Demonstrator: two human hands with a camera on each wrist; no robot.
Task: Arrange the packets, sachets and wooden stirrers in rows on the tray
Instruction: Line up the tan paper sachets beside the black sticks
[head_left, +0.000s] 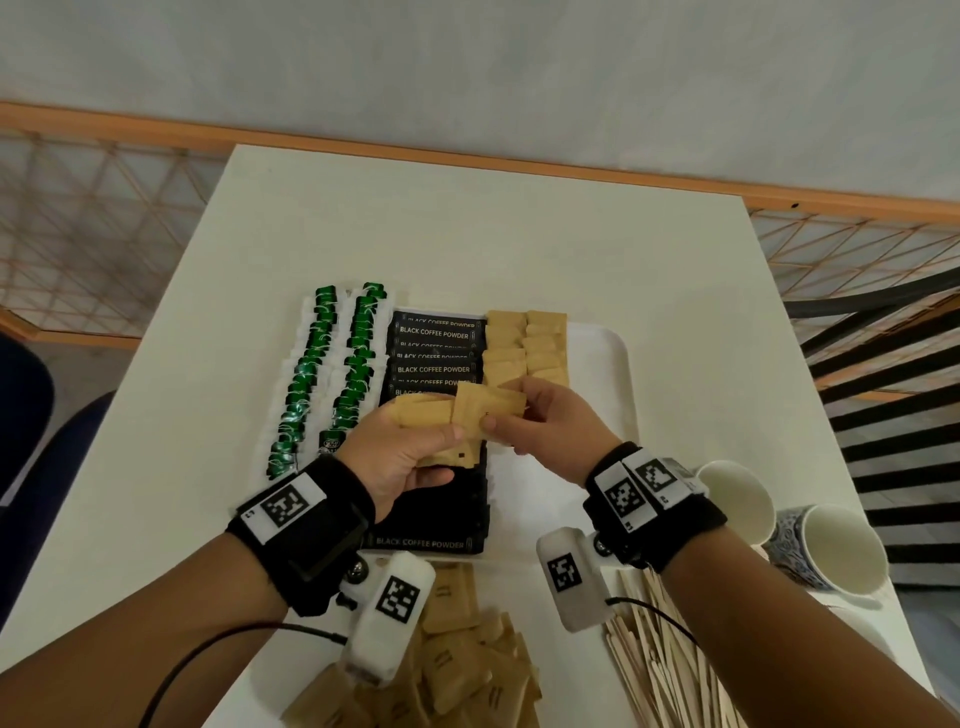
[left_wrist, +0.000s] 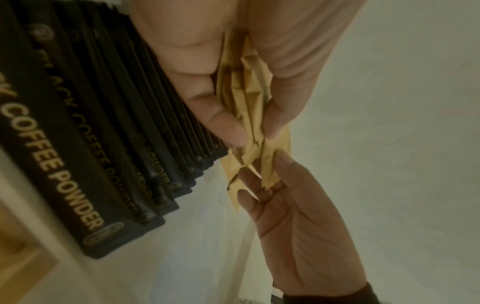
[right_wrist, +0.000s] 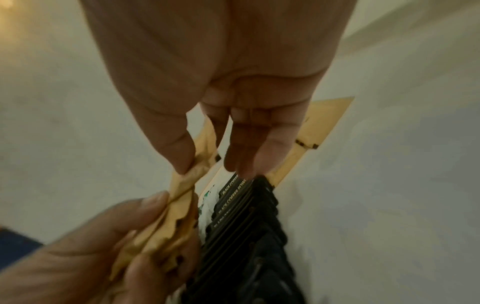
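Observation:
My left hand (head_left: 415, 447) grips a fanned bundle of brown sugar packets (head_left: 428, 410) just above the near half of the white tray (head_left: 615, 374). My right hand (head_left: 511, 415) pinches one brown packet (head_left: 493, 402) at the bundle's right end. On the tray lie two rows of green tea bags (head_left: 322, 364), a row of black coffee sachets (head_left: 434, 353) and two short rows of brown packets (head_left: 524, 348). The left wrist view shows the left hand (left_wrist: 249, 131) clamping the bundle (left_wrist: 246, 98). In the right wrist view the right hand (right_wrist: 210, 166) pinches the packet (right_wrist: 187, 181).
Loose brown packets (head_left: 457, 665) lie in a heap at the table's near edge. Wooden stirrers (head_left: 654, 654) are piled to their right. Two paper cups (head_left: 737, 499) lie on their sides at the right edge. A striped chair (head_left: 883, 389) stands beyond the table's right side.

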